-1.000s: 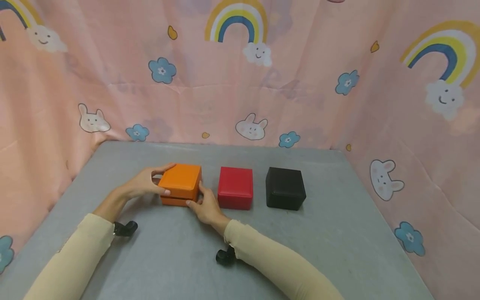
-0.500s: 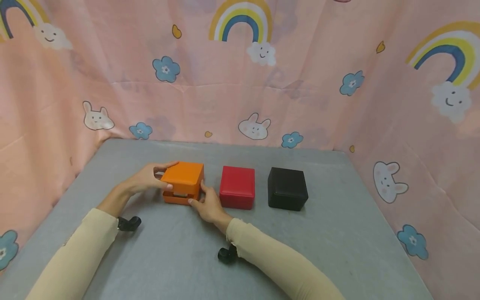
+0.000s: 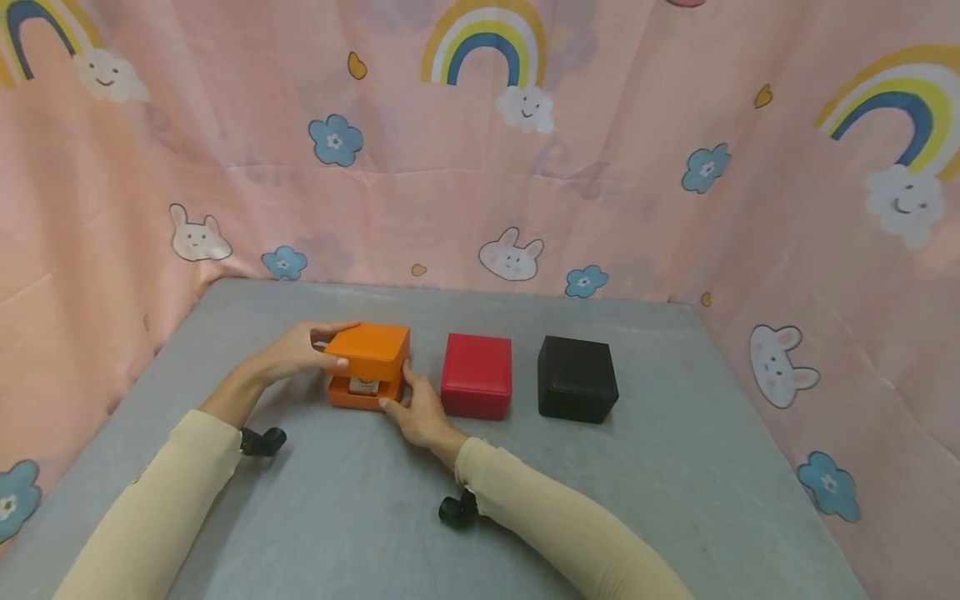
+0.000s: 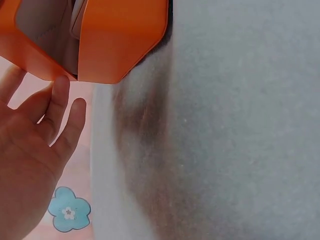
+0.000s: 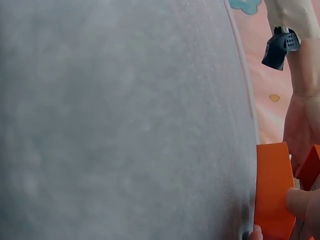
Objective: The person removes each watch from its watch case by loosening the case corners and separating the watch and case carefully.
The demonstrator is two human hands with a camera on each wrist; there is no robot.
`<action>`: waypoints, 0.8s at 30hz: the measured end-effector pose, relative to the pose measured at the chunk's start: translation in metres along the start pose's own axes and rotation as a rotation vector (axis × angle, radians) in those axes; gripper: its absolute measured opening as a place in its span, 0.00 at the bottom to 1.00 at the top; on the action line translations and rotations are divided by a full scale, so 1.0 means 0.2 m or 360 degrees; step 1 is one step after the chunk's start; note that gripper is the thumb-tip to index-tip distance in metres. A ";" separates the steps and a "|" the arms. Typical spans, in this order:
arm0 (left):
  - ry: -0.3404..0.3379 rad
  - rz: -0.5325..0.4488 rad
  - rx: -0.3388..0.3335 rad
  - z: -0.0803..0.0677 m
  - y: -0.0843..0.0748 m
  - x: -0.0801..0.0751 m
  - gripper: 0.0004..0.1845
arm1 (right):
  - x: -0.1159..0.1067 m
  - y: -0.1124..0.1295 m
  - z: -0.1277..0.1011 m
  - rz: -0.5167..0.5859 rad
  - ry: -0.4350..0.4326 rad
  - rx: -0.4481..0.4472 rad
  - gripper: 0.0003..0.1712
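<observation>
An orange hinged box (image 3: 369, 342) sits left of centre on the grey table, its lid partly raised along the front. Through the gap a small pale item (image 3: 364, 387) shows inside; the lid hides most of it. My left hand (image 3: 295, 353) grips the lid from the left, thumb at the front and fingers behind. The box's lining is visible above this hand (image 4: 30, 145) in the left wrist view. At the front right corner, my right hand (image 3: 422, 412) holds the lower part, the thumb (image 5: 299, 200) on its front wall in the right wrist view.
Just right of the right hand stands a closed red box (image 3: 477, 375), with a closed black box (image 3: 577, 379) farther right. A pink printed curtain (image 3: 615, 200) surrounds the back and sides of the grey table (image 3: 675, 467).
The left hand has lifted the lid at the front, opening a gap and exposing the pale item. My right hand keeps its hold on the lower part.
</observation>
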State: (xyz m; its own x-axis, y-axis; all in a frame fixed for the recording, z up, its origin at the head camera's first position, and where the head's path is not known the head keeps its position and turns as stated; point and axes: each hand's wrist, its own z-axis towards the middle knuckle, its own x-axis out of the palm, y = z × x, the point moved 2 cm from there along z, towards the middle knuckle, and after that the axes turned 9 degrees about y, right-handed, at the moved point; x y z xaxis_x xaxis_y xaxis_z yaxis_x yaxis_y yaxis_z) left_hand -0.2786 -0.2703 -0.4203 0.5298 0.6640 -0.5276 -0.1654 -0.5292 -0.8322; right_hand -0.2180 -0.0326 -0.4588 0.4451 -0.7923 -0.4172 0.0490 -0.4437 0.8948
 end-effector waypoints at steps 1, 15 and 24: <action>-0.0001 -0.0005 -0.0001 0.00 0.00 0.00 0.39 | 0.00 0.00 0.00 -0.0015 -0.0003 0.0000 0.46; -0.0008 -0.0054 -0.0026 0.02 0.00 -0.02 0.35 | 0.00 0.00 0.01 -0.0066 0.0016 -0.0015 0.44; 0.0023 -0.0083 -0.0087 0.05 -0.03 -0.04 0.32 | -0.01 0.00 0.00 -0.0044 0.0024 -0.0048 0.44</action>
State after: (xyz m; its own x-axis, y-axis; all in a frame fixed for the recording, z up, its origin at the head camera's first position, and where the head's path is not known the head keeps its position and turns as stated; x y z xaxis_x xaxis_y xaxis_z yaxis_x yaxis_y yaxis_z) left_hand -0.2907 -0.2677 -0.4125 0.5488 0.6838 -0.4810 -0.0920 -0.5224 -0.8477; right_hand -0.2193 -0.0310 -0.4584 0.4564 -0.7735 -0.4398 0.0884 -0.4524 0.8874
